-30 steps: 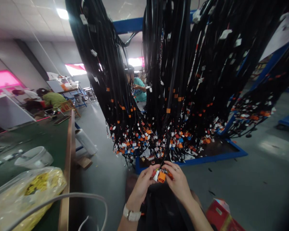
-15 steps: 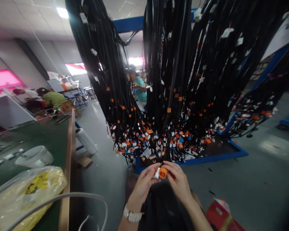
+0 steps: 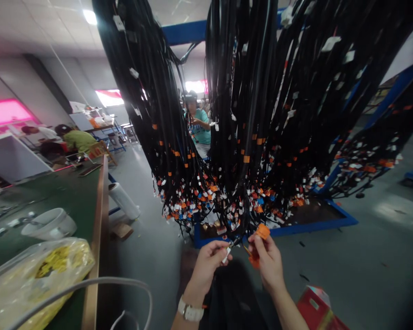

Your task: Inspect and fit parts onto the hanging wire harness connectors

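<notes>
Thick bundles of black wire harnesses [image 3: 241,114] hang in front of me, their ends full of orange, white and blue connectors [image 3: 227,201]. My left hand [image 3: 208,263] pinches a small white connector [image 3: 228,253] on a thin wire end. My right hand [image 3: 268,261] grips an orange connector [image 3: 262,231] between thumb and fingers, with more orange showing under the palm. The two hands are a little apart, just below the hanging ends. A watch sits on my left wrist.
A green-topped bench [image 3: 55,197] runs along the left with a white bowl [image 3: 50,223], a yellow plastic bag [image 3: 37,275] and a grey cable. A blue rack base [image 3: 313,222] lies on the floor ahead. A red box [image 3: 316,305] is at lower right. People sit at the far left; one stands behind the harnesses.
My hands were joined around the orange and white connectors. Now they have drawn apart: the right hand lifted the orange one up and right, the left keeps the white one.
</notes>
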### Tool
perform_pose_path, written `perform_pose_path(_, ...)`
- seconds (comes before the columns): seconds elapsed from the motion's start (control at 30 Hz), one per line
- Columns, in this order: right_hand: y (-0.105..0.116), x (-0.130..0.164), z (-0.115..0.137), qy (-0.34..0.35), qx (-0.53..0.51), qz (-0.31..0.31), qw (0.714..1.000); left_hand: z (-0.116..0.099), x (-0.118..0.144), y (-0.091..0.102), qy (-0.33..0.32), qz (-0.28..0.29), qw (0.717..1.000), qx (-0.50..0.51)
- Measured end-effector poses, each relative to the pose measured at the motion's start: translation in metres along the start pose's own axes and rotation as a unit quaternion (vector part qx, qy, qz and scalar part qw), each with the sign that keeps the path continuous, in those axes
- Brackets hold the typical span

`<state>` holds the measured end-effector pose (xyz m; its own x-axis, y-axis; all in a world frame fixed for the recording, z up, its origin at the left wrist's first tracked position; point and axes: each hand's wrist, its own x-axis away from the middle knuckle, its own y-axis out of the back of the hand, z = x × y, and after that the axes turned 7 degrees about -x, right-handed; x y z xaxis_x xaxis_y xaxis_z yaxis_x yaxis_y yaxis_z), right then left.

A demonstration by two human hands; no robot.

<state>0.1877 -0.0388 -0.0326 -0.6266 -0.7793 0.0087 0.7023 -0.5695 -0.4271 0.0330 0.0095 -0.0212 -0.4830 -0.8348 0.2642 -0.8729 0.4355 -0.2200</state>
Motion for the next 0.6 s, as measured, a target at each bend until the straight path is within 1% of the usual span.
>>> perform_pose_path(0.07,0.001,-0.001,0.002,-0.015,-0.036,-0.009,0.999,0.003,-0.002,0.0,0.003,-0.016,1.0,0.025)
perform_pose_path(0.13,0.002,-0.003,0.003,-0.027,-0.037,-0.007,0.999,0.004,-0.004,0.0,0.007,-0.029,0.999,0.03)
perform_pose_path(0.2,0.003,-0.004,0.004,-0.029,0.002,0.01,1.0,0.005,-0.005,-0.001,0.01,-0.041,0.999,0.013)
perform_pose_path(0.27,0.004,-0.005,0.004,-0.026,0.062,0.051,0.996,0.006,-0.006,-0.002,0.006,-0.058,0.998,-0.012)
perform_pose_path(0.33,0.004,-0.005,0.005,-0.008,0.118,0.102,0.988,0.007,-0.007,-0.002,-0.011,-0.081,0.996,-0.041)
perform_pose_path(0.4,0.004,-0.005,0.004,0.034,0.161,0.146,0.975,0.007,-0.007,-0.003,-0.04,-0.108,0.991,-0.075)
perform_pose_path(0.5,0.005,-0.009,0.0,0.087,0.198,0.178,0.96,0.004,-0.003,-0.008,-0.085,-0.15,0.975,-0.141)
perform_pose_path(0.6,0.005,-0.015,-0.007,0.102,0.208,0.189,0.954,-0.007,0.005,-0.019,-0.132,-0.158,0.956,-0.208)
